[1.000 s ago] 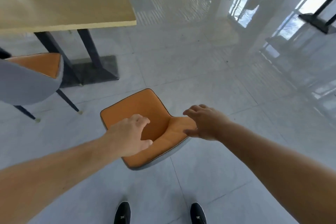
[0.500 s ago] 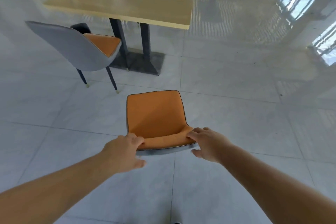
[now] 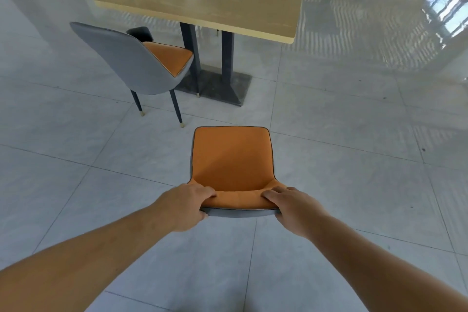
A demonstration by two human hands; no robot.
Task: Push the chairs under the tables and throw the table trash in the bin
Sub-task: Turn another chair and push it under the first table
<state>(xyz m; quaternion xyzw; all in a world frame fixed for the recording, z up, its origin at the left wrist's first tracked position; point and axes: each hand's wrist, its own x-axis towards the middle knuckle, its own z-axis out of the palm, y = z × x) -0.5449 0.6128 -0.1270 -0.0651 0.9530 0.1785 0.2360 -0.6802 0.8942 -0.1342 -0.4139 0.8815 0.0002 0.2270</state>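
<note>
Arms outstretched | left hand [image 3: 186,206], right hand [image 3: 293,208]: grip clamped on chair [image 3: 231,159] backrest

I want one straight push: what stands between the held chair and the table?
Nothing visible: bare floor lies between the chair and the table. The grey chair sits left of that line.

Bare floor [image 3: 329,114] lies open between the held chair [image 3: 231,159] and the worktop [image 3: 207,5]. Left of that gap, a second chair [image 3: 141,63] stands at the worktop's near edge. The worktop's black pedestal [image 3: 215,78] fills the middle underneath.
</note>
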